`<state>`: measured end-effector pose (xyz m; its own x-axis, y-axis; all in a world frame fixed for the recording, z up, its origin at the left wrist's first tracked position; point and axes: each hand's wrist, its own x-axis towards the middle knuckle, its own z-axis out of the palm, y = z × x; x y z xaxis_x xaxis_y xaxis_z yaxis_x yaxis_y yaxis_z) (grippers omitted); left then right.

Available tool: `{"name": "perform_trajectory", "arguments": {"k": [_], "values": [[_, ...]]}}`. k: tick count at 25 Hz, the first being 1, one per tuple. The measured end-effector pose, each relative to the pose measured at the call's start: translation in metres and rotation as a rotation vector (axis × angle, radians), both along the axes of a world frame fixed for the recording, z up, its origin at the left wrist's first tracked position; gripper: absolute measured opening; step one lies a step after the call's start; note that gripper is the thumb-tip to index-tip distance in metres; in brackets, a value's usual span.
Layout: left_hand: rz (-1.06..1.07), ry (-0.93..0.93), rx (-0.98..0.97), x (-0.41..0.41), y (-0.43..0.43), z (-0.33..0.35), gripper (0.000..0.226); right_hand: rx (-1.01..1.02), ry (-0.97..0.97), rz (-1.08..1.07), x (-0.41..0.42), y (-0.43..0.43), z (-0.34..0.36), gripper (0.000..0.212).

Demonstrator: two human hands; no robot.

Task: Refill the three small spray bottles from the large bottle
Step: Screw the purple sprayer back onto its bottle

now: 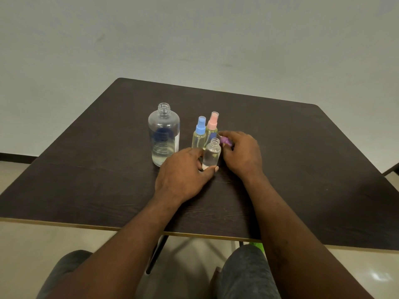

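A large clear bottle (163, 134) stands uncapped on the dark table (302, 152), with a little liquid at its bottom. Right of it stand two small spray bottles holding yellowish liquid, one with a blue spray top (199, 134) and one with a pink spray top (212, 127). In front of them a third small bottle (212, 154) stands open, without its top. My left hand (183, 175) holds this bottle at its base between thumb and fingers. My right hand (241, 152) grips a purple spray top (225, 141) just right of the open bottle's neck.
The table's front edge (151, 230) runs just above my knees. A black table leg (155, 255) shows below it. A pale wall lies behind the table and a light floor around it.
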<state>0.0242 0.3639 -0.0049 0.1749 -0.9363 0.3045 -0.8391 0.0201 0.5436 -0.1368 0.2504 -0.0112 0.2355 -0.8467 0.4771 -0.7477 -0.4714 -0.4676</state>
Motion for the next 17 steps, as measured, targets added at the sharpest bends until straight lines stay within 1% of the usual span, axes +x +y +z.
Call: {"name": "perform_trajectory", "arguments": {"k": [1, 3, 4, 6, 8, 11, 13, 15, 17], "values": [[-0.003, -0.003, -0.001, 0.0, 0.0, 0.0, 0.028, 0.024, -0.154, -0.02, -0.002, 0.002, 0.0, 0.025], [-0.003, -0.005, -0.001, 0.0, 0.0, 0.001, 0.029, 0.142, -0.556, -0.044, -0.009, 0.003, 0.006, 0.015], [-0.001, -0.007, 0.002, 0.001, 0.0, 0.001, 0.03, 0.212, -0.742, -0.03, -0.012, 0.003, 0.01, 0.015], [-0.001, -0.012, 0.015, 0.001, 0.0, 0.001, 0.03, 0.347, -1.021, 0.056, -0.017, 0.005, 0.016, 0.015], [-0.002, -0.013, 0.025, 0.0, 0.0, 0.002, 0.03, 0.447, -1.23, 0.162, -0.02, 0.008, 0.02, 0.019], [-0.001, -0.013, 0.012, -0.002, 0.001, 0.003, 0.031, 0.513, -1.507, 0.238, -0.027, 0.005, 0.024, 0.02], [0.002, -0.01, 0.013, -0.002, 0.002, 0.003, 0.031, 0.539, -1.624, 0.257, -0.034, 0.003, 0.026, 0.021], [0.005, -0.012, 0.017, -0.001, 0.002, 0.003, 0.031, 0.562, -1.654, 0.284, -0.037, 0.002, 0.027, 0.021], [0.006, -0.013, 0.018, 0.0, 0.002, 0.003, 0.031, 0.579, -1.63, 0.342, -0.034, 0.005, 0.026, 0.021]]}}
